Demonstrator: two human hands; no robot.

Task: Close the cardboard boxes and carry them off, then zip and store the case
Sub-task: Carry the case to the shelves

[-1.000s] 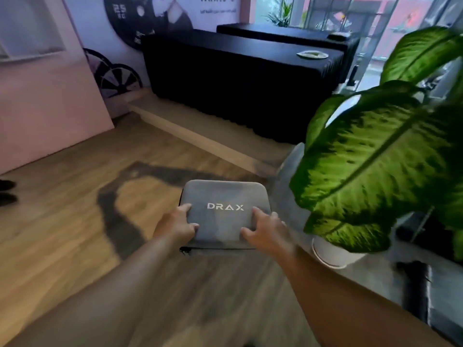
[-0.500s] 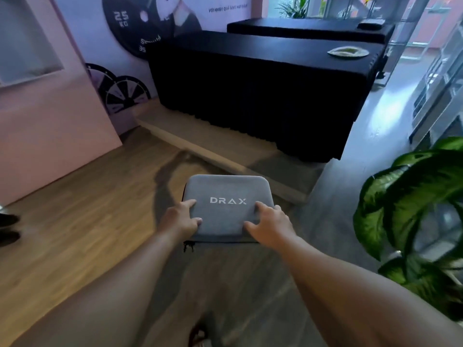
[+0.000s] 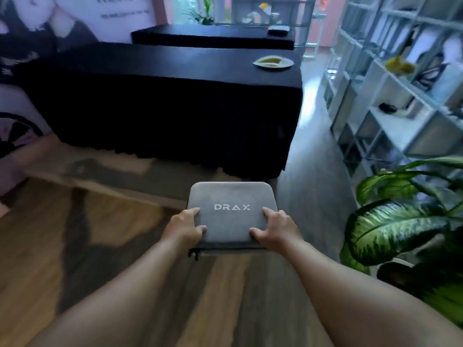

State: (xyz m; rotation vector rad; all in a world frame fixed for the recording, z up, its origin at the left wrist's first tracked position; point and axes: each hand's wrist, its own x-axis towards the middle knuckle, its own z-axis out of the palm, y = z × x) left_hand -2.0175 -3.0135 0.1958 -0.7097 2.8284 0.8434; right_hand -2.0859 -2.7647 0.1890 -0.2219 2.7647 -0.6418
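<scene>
I am carrying the grey case (image 3: 231, 214) at centre frame, my left hand (image 3: 185, 227) and right hand (image 3: 276, 227) each keeping a grip on a near corner. It looks zipped; next I am needing a storage spot, perhaps the shelves (image 3: 390, 101) at upper right.

Daylight enters through the windows (image 3: 250, 11) at the far end; the interior is dim. The black table (image 3: 162, 96) loses detail in shadow. Motion blur smears the shelves (image 3: 400, 83), poster (image 3: 45, 26) and floor (image 3: 75, 246). Straight lines bend near the edges.
</scene>
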